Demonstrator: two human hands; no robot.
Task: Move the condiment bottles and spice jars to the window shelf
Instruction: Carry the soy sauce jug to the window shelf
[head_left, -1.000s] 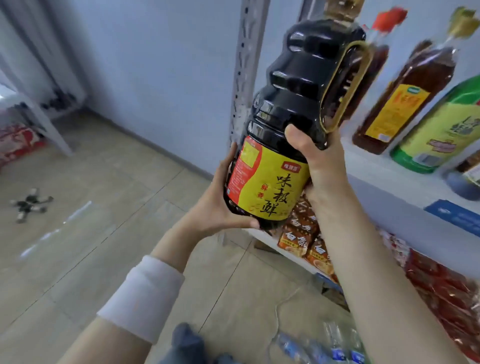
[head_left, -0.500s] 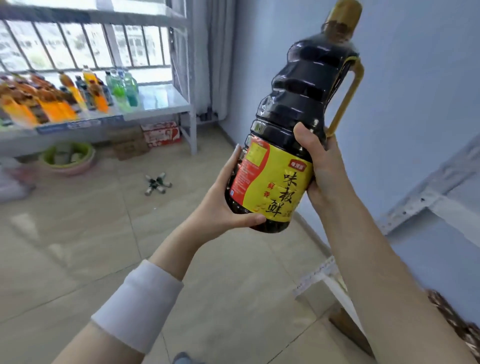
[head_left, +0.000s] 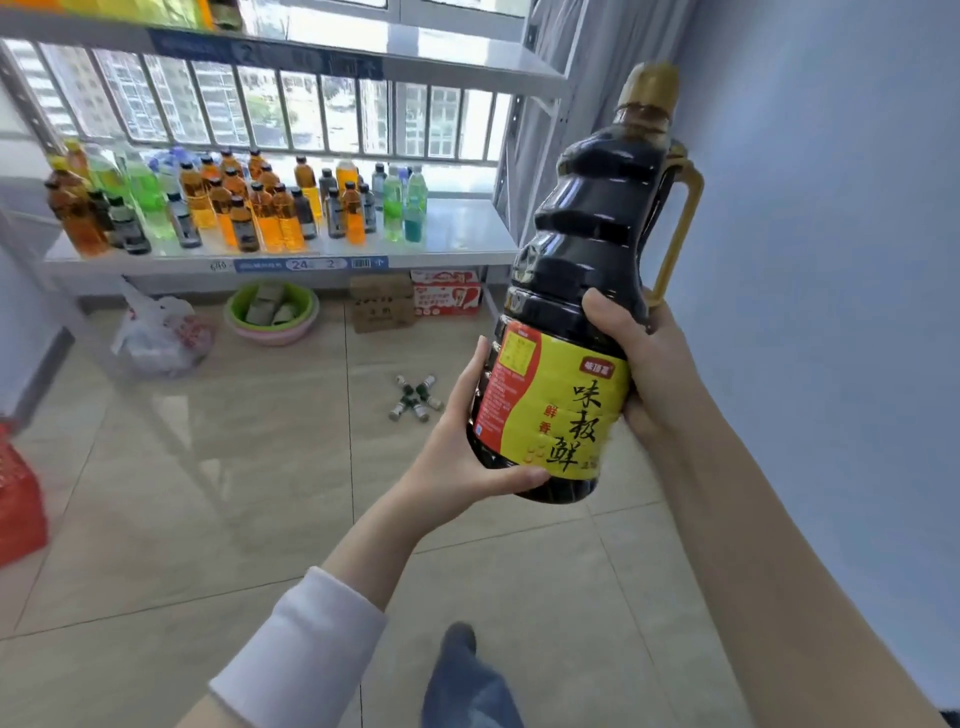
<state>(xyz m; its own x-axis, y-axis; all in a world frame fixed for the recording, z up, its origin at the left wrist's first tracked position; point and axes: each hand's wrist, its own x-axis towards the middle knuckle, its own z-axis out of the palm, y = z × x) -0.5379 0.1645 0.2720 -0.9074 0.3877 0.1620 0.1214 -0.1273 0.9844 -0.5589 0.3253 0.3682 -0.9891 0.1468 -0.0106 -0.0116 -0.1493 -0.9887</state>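
Note:
I carry a large dark soy sauce bottle (head_left: 587, 249) with a yellow-and-red label, a gold cap and a gold side handle, tilted a little to the right. My left hand (head_left: 457, 457) cups its base from below and the left, thumb curled under the bottom. My right hand (head_left: 649, 358) grips its right side at the waist, thumb across the front. Ahead stands the window shelf (head_left: 467, 234), a white metal rack in front of a barred window, with bare space at its right end.
Several drink bottles (head_left: 249, 208) in orange, green and clear crowd the shelf's left and middle. Under it lie a plastic bag (head_left: 161, 332), a green basin (head_left: 272, 312) and boxes (head_left: 415, 299). Small bottles (head_left: 415, 397) lie on the tiled floor. A red crate (head_left: 18, 499) sits far left.
My view has swung from the side rack to face the window shelf, which is now nearer and centred. Both hands keep the same hold on the bottle.

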